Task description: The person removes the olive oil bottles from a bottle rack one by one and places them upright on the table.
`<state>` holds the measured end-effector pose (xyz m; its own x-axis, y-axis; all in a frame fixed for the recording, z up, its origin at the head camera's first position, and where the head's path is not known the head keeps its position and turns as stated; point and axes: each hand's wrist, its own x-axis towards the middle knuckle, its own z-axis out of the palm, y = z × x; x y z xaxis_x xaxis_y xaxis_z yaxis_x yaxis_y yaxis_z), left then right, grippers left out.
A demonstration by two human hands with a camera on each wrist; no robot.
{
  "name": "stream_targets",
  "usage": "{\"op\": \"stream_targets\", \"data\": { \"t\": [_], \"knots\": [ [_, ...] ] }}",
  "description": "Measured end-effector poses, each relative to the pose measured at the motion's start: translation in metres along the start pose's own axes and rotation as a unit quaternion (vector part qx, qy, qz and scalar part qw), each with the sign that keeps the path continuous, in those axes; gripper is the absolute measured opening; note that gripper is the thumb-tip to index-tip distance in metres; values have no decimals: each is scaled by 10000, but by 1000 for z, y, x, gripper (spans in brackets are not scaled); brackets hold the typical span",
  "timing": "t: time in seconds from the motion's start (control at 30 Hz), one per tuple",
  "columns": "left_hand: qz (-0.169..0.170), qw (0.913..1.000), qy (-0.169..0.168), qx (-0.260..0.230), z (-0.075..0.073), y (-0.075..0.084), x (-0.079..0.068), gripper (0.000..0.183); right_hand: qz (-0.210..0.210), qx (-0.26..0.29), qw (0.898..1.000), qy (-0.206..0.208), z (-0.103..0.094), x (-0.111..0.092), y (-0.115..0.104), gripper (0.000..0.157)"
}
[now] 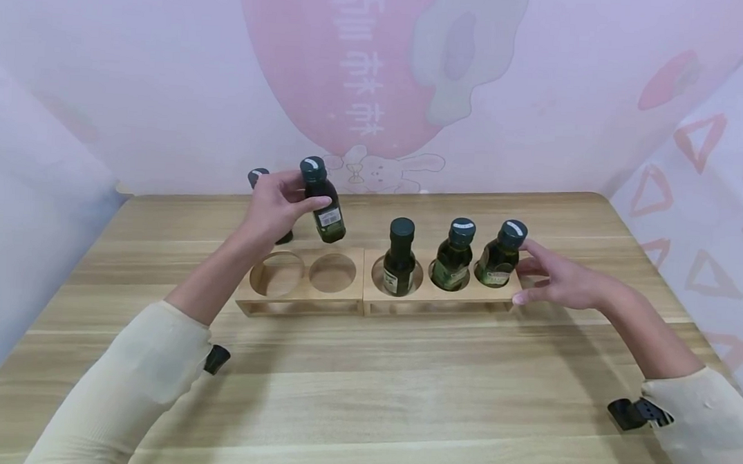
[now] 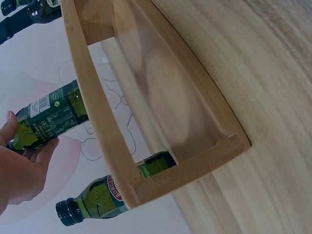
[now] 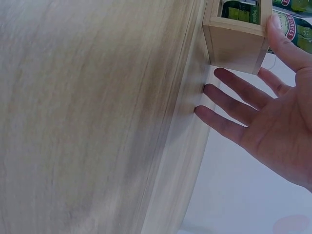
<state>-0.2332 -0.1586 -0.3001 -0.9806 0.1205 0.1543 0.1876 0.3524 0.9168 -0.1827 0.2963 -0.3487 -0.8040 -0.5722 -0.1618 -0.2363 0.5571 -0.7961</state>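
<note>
In the head view, the left hand (image 1: 276, 203) grasps a bottle (image 1: 331, 220), thumb and fingers round it, its cap tipped leftward, near the back edge of the left rack (image 1: 305, 277). A second bottle (image 1: 258, 176), mostly hidden by that hand, seems to stand on the desk (image 1: 365, 384) behind the rack's back left corner. Butted against it, the right rack (image 1: 422, 300) holds a long-necked bottle (image 1: 400, 261) and two wider-capped ones, the middle bottle (image 1: 453, 256) and the end bottle (image 1: 498, 255).

In the left wrist view, the left fingers pinch the grasped bottle near its neck, beyond the rack's back rail; its label shows.

In the right wrist view, the right hand (image 3: 278, 117) has its fingers spread and extended, the thumb against the right rack's end edge.
</note>
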Motion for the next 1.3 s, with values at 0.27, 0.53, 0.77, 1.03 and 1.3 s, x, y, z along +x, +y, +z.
{"op": "stream_targets", "data": {
  "t": [0.27,0.53,0.77,1.03,1.3],
  "knots": [
    [-179,9998,-40,-56,2,-5,4,47,-20,26,10000,-8,1,0,-1,84],
    [-173,9997,-82,-157,0,-11,7,48,-34,59,10000,0,2,1,-1,82],
    [-134,9996,-125,-212,1,-17,14,47,-33,106,9999,4,3,1,-3,83],
    [-305,9995,-72,-93,4,-21,18,47,8,85,10000,5,2,0,0,86],
    [-431,9989,-124,-153,6,-24,20,44,-34,112,9999,11,2,0,-1,87]
  ]
}}
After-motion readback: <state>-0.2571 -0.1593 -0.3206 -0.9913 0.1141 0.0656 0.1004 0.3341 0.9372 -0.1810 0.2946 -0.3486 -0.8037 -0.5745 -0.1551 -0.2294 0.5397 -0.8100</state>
